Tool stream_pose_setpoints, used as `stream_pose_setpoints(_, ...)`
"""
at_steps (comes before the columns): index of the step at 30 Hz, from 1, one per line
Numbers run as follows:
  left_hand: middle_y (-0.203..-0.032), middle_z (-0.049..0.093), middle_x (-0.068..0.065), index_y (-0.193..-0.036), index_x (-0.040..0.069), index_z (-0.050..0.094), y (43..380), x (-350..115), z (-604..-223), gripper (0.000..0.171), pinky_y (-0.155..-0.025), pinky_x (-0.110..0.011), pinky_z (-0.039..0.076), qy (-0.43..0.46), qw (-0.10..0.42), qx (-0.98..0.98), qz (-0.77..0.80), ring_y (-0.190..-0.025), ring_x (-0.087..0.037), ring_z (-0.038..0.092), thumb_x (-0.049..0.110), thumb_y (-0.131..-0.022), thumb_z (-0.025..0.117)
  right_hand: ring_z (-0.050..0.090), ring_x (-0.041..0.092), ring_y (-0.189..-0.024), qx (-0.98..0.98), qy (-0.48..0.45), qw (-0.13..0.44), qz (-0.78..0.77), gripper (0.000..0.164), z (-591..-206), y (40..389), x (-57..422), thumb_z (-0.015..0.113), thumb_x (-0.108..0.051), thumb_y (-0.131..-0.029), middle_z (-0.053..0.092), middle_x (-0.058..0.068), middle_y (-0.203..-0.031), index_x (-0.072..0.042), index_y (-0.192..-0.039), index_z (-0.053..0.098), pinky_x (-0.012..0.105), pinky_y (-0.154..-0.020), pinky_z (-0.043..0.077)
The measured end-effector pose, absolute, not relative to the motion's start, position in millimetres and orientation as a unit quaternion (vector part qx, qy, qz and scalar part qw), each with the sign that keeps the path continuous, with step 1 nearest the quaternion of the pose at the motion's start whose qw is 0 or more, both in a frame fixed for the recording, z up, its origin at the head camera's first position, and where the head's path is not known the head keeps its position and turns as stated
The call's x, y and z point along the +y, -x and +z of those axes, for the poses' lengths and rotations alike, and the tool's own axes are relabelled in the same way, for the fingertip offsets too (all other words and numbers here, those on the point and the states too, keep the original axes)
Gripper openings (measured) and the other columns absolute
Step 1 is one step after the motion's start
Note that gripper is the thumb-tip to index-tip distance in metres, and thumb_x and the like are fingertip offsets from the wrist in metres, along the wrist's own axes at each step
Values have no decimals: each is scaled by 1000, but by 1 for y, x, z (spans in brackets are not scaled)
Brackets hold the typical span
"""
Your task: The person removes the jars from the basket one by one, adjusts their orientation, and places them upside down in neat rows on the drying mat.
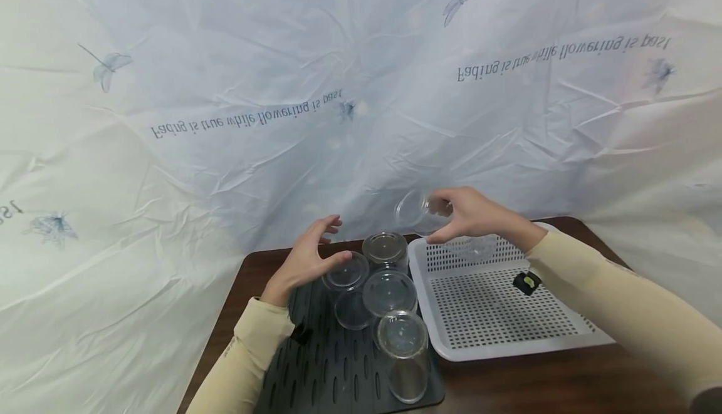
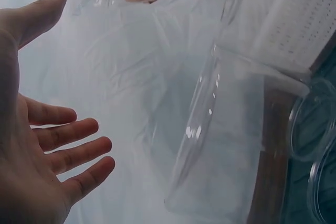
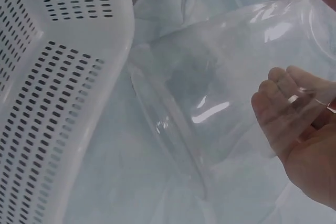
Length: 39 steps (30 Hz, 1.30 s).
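Observation:
My right hand (image 1: 465,210) grips a clear jar (image 1: 412,209) in the air, beyond the far left corner of the white basket. In the right wrist view, the fingers (image 3: 278,98) show through the clear wall near one end of this jar (image 3: 210,82), with the thumb on the other side. My left hand (image 1: 307,257) is spread, thumb apart, beside a standing clear jar (image 1: 352,307); its thumb overlaps that jar's top in the head view. Nothing lies in the left palm (image 2: 31,150). More clear jars (image 1: 389,292) stand close together, including one at the front (image 1: 407,370).
The jars stand on a dark slotted mat (image 1: 316,370) on a brown wooden table (image 1: 507,379). To the right is a white perforated basket (image 1: 496,304), with a clear container (image 1: 474,249) at its far side. A printed pale sheet (image 1: 361,88) hangs behind the table.

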<state>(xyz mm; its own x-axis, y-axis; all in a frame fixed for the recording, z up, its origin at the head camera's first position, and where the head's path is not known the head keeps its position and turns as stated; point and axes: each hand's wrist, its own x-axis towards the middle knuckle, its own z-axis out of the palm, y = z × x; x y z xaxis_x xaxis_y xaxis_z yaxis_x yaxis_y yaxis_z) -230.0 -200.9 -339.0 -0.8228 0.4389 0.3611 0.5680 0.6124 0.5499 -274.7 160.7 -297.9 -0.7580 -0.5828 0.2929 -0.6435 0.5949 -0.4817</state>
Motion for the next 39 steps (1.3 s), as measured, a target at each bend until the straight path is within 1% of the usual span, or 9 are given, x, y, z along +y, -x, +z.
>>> stream_pose_setpoints(5,-143,48,-10,-152,18,33,233,-193,-337,85,-98,-50,48,291,98,-886,-348,-124,-28,52,62,-86,63,54,18,-81,-896,-356,62,257,60,-288,273,148,88,-49,-61,59,-2,-87,-16,-104,64,31,-70,46)
stream_pose_setpoints(10,-141,48,-9,-152,17,33,233,-184,-333,84,-93,-48,50,293,91,-880,-363,-121,-28,53,56,-86,67,56,17,-82,-897,-366,65,238,63,-281,272,139,88,-51,-59,61,-2,-90,-15,-104,64,31,-72,48)
stream_pose_setpoints(14,-141,48,-10,-152,16,33,233,-177,-330,85,-95,-48,49,294,86,-875,-376,-121,-29,53,53,-85,69,59,17,-89,-899,-372,66,220,68,-277,271,133,88,-53,-59,63,-3,-97,-14,-109,64,33,-79,51)
stream_pose_setpoints(21,-141,48,-12,-152,15,32,234,-168,-327,91,-98,-46,49,309,89,-863,-389,-123,-29,53,62,-82,68,61,18,-95,-901,-383,71,192,67,-275,270,124,88,-51,-58,64,-1,-101,-13,-108,64,36,-84,53)
stream_pose_setpoints(23,-141,48,-12,-152,15,32,234,-166,-325,89,-98,-46,49,314,87,-855,-403,-123,-30,53,57,-83,70,61,18,-95,-902,-386,76,179,67,-276,270,122,87,-51,-58,64,-1,-101,-13,-109,64,36,-83,53)
stream_pose_setpoints(29,-140,48,-13,-151,12,32,234,-155,-323,83,-96,-47,52,322,78,-841,-428,-121,-32,55,36,-84,76,59,18,-95,-900,-403,95,137,73,-277,267,116,85,-53,-59,64,0,-101,-10,-114,64,38,-81,52)
stream_pose_setpoints(31,-140,48,-13,-151,12,32,234,-153,-323,84,-96,-48,52,322,75,-840,-431,-120,-31,56,38,-84,76,59,18,-96,-900,-405,100,124,76,-277,266,114,85,-53,-59,64,0,-102,-10,-116,63,38,-82,52)
stream_pose_setpoints(36,-140,48,-13,-152,12,31,234,-148,-321,91,-96,-49,52,328,70,-833,-440,-119,-30,57,55,-83,72,59,22,-105,-904,-404,104,89,85,-275,262,107,85,-56,-58,65,4,-111,-9,-125,61,41,-87,52)
stream_pose_setpoints(39,-140,47,-16,-153,13,29,235,-146,-321,92,-93,-48,53,337,63,-824,-451,-120,-31,57,55,-82,72,59,25,-109,-905,-407,107,67,87,-274,260,101,84,-58,-58,64,6,-117,-9,-125,61,42,-89,53)
